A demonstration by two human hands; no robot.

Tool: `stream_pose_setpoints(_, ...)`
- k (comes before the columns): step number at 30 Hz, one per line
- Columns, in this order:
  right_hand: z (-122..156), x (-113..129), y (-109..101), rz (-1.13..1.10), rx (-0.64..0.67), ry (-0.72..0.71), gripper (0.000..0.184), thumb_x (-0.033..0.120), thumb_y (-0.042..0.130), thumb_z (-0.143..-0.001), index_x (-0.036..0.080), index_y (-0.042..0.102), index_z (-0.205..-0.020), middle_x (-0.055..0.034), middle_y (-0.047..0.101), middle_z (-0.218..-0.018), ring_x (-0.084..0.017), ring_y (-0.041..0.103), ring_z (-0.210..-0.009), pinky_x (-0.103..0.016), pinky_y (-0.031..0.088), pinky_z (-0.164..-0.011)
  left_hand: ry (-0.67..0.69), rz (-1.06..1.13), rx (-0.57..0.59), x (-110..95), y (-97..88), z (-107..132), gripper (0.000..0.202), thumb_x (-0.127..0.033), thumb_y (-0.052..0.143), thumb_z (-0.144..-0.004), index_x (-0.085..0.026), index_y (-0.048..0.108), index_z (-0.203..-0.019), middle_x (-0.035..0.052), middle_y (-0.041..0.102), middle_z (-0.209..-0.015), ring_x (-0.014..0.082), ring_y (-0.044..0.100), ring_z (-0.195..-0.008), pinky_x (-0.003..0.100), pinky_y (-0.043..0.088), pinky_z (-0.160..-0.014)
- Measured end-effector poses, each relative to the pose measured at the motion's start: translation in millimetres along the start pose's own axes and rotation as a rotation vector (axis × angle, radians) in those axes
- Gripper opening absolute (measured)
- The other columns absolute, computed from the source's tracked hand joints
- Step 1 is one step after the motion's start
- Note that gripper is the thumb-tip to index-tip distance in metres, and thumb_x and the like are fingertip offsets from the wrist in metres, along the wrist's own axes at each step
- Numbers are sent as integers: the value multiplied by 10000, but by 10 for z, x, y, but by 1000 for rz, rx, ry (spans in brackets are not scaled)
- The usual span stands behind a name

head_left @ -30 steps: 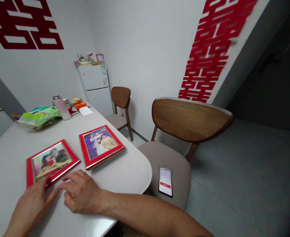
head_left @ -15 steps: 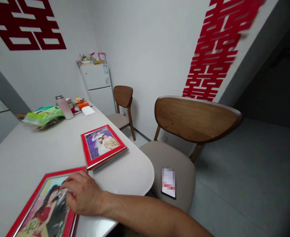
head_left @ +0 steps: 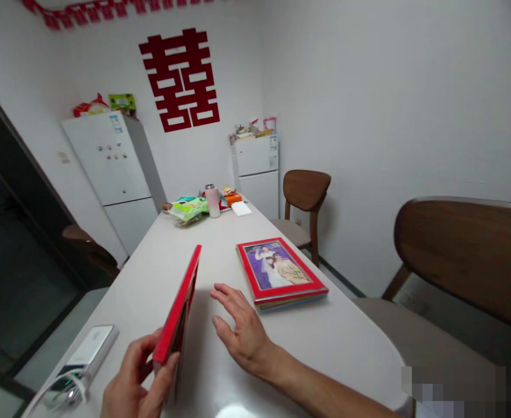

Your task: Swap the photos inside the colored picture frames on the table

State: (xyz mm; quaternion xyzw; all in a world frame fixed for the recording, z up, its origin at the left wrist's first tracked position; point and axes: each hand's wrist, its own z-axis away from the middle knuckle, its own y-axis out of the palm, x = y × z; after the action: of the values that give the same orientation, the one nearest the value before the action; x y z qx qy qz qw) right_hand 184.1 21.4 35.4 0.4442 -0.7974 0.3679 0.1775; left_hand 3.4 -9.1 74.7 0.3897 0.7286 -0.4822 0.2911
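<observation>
My left hand (head_left: 140, 377) grips the near end of a red picture frame (head_left: 180, 302), thumb on one side and fingers on the other. The frame stands on its edge above the table, so its picture is turned out of sight. Just right of it, my right hand (head_left: 244, 331) hovers with fingers spread and holds nothing. Beyond that hand lies a second red picture frame (head_left: 281, 270), face up, showing a couple in wedding clothes. It rests on top of other thin, flat items.
On the white table (head_left: 325, 342), a power bank (head_left: 90, 348) with a white cable lies at the left. A pink bottle (head_left: 212, 202), a green packet (head_left: 190, 209) and a white paper (head_left: 241, 208) are at the far end. Wooden chairs (head_left: 306, 190) line the right side.
The near frame has gone from lying flat to standing on edge, and my left hand has appeared holding it. My right hand has let go of it. The view has swung left.
</observation>
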Motion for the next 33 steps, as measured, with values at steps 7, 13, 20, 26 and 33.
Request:
stream_pose_setpoints(7, 51, -59, 185, 68, 282, 76, 394, 268, 453, -749, 160, 478, -1127, -104, 488, -1153, -185, 420, -1063, -347, 346, -906, -261, 333, -35, 174, -50, -2, 643, -479, 635, -564, -205, 409, -1100, 31, 660, -851, 193, 631, -686, 270, 526, -590)
stream_pose_setpoints(13, 168, -63, 138, 252, 476, 131, 394, 328, 526, -684, 186, 535, -1051, -99, 512, -1088, -224, 445, -973, -378, 342, -847, -297, 301, 69, 687, 156, 324, 563, -467, 542, -659, -184, 423, -1131, 73, 619, -1023, 233, 573, -938, 326, 479, -793)
stream_pose_setpoints(20, 310, -40, 114, 323, 531, 152, 363, 214, 518, -655, 199, 544, -1017, -94, 494, -1061, -219, 416, -972, -359, 328, -853, -49, -94, 82, 1130, 316, 553, 466, -365, 464, -723, -148, 462, -1135, 136, 511, -1173, 267, 430, -1115, 434, 315, -958)
stream_pose_setpoints(26, 306, -40, 74, 334, 538, 126, 334, 218, 513, -671, 184, 554, -1000, -92, 508, -1032, -210, 431, -942, -348, 346, -841, 16, -205, 211, 1127, 257, 564, 453, -330, 459, -737, -174, 453, -1163, 111, 468, -1222, 261, 374, -1157, 443, 279, -982)
stream_pose_setpoints(33, 17, -283, -68, 512, 545, 95, 299, 109, 433, -696, 115, 573, -960, -113, 547, -1012, -208, 452, -944, -320, 352, -833, -30, -272, 205, 845, 323, 89, 574, -275, 463, -707, -72, 339, -1230, 139, 335, -1314, 239, 301, -1204, 402, 237, -1004)
